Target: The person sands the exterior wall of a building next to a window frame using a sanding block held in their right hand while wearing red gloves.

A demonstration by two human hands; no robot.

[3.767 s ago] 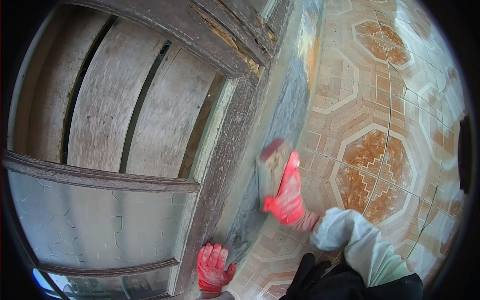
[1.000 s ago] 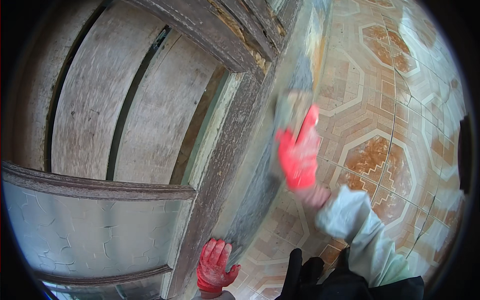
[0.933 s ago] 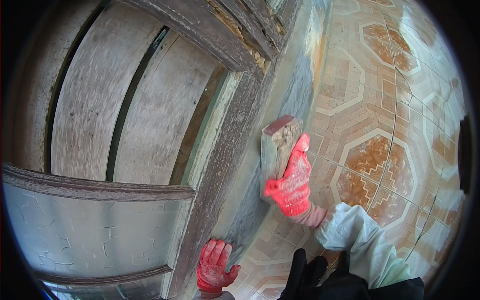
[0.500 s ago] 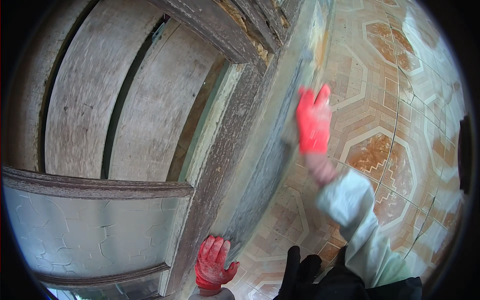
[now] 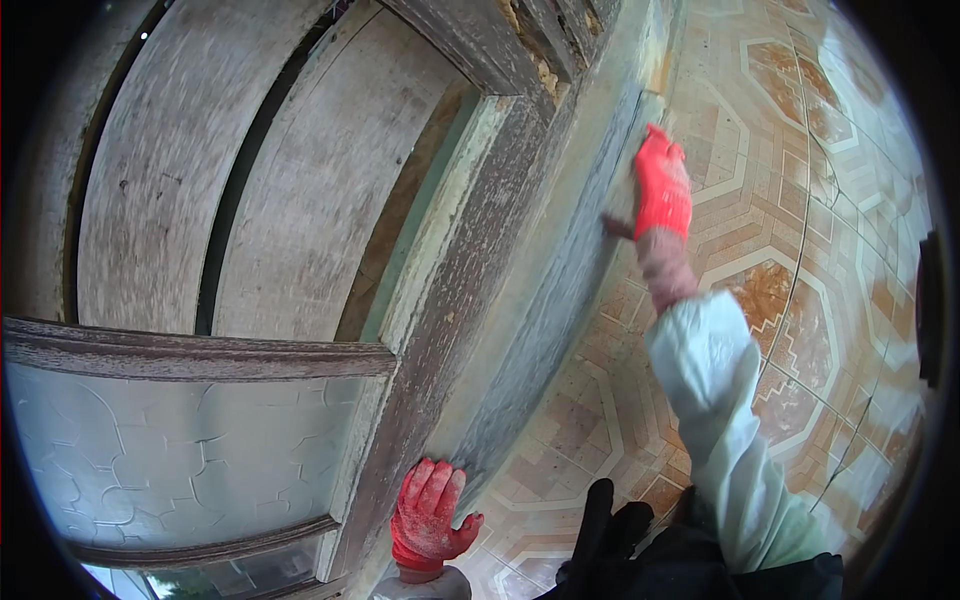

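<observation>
Brown-patterned floor [image 5: 735, 185] borders the right edge of the grey sill [image 5: 540, 345]. The left hand [image 5: 430, 515] lies flat, unclenched, at the sill's near end; being dusty, it could slip. The right hand [image 5: 664, 182] grips the half-hidden block [image 5: 626, 192] farther along that right edge; overreaching could tip it off.

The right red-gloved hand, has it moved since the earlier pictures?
Yes: the right red-gloved hand has moved farther forward along the grey ledge, nearer to its yellowish patch.
</observation>
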